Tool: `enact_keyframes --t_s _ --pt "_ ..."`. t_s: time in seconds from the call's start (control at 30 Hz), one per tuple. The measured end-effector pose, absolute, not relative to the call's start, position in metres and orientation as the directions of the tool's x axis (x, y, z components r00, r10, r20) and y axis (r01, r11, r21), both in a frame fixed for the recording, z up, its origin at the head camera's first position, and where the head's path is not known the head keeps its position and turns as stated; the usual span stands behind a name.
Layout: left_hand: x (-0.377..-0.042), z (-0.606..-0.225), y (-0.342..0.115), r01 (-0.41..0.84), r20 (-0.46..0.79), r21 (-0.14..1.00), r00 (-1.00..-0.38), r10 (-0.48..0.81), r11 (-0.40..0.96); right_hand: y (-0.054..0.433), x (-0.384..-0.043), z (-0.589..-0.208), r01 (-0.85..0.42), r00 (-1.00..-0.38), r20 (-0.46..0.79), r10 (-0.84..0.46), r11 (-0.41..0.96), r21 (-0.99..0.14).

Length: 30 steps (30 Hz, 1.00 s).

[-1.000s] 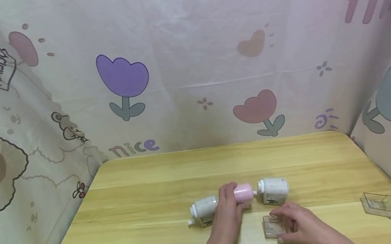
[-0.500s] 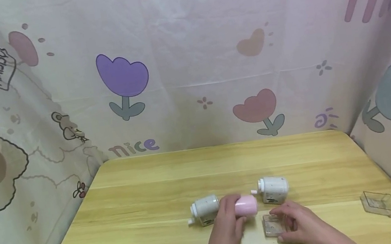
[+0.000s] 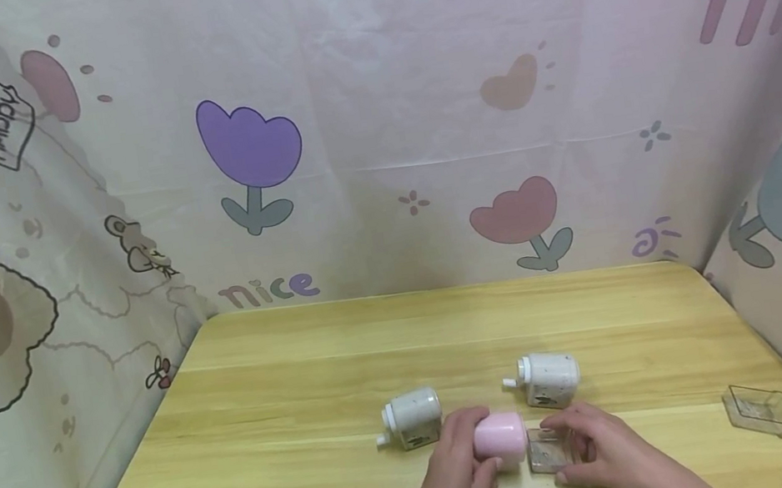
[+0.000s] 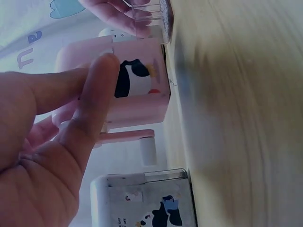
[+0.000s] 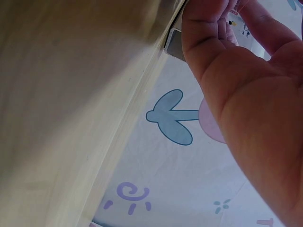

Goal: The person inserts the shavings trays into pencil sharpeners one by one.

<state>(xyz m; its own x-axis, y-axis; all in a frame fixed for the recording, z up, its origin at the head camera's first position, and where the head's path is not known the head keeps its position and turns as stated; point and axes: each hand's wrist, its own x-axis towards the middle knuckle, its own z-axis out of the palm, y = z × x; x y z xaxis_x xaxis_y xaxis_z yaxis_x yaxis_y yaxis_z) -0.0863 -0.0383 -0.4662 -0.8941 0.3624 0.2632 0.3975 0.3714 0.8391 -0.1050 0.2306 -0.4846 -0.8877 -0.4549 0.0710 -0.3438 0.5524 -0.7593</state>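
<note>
My left hand (image 3: 455, 470) grips a pink hand-crank pencil sharpener (image 3: 499, 434) from its left side, just above or on the table. In the left wrist view, the pink sharpener (image 4: 142, 109) shows a black-and-white animal picture and a crank handle (image 4: 148, 150). Close to its right lies a small clear shavings drawer (image 3: 544, 453), which my right hand (image 3: 611, 447) pinches between thumb and fingers. Specks of shavings seem to lie in the drawer. The right wrist view shows mostly my right palm (image 5: 260, 99), and the fingertips are partly cut off.
Two white crank pencil sharpeners stand behind the hands, a left one (image 3: 417, 419) and a right one (image 3: 552, 378). Another clear drawer (image 3: 761, 412) lies near the right edge of the wooden table (image 3: 292, 394). Printed cloth (image 3: 356, 114) hangs at the back and sides.
My left hand has brought the pink sharpener toward me, from between the white sharpeners to beside the clear drawer. My right hand stays in place, holding the drawer.
</note>
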Motion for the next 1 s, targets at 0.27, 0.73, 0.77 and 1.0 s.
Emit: enact_keyframes --t_s 0.27,0.73,0.77,1.0 --pt "-0.086 -0.471 -0.041 0.370 0.214 0.837 -0.899 0.381 0.403 0.231 -0.105 -0.484 -0.323 -0.889 0.042 -0.455 0.560 -0.763" --pt "-0.084 -0.478 -0.038 0.313 0.185 0.879 -0.919 0.348 0.360 0.230 -0.104 -0.482 -0.311 -0.895 0.022 -0.445 0.589 -0.746" --pt "-0.084 -0.478 -0.038 0.322 0.194 0.878 -0.916 0.351 0.355 0.230 -0.104 -0.482 -0.303 -0.897 0.014 -0.443 0.590 -0.748" --pt "-0.088 -0.483 -0.039 0.437 0.289 0.806 -0.879 0.378 0.400 0.230 -0.102 -0.483 -0.286 -0.904 -0.003 -0.428 0.609 -0.740"
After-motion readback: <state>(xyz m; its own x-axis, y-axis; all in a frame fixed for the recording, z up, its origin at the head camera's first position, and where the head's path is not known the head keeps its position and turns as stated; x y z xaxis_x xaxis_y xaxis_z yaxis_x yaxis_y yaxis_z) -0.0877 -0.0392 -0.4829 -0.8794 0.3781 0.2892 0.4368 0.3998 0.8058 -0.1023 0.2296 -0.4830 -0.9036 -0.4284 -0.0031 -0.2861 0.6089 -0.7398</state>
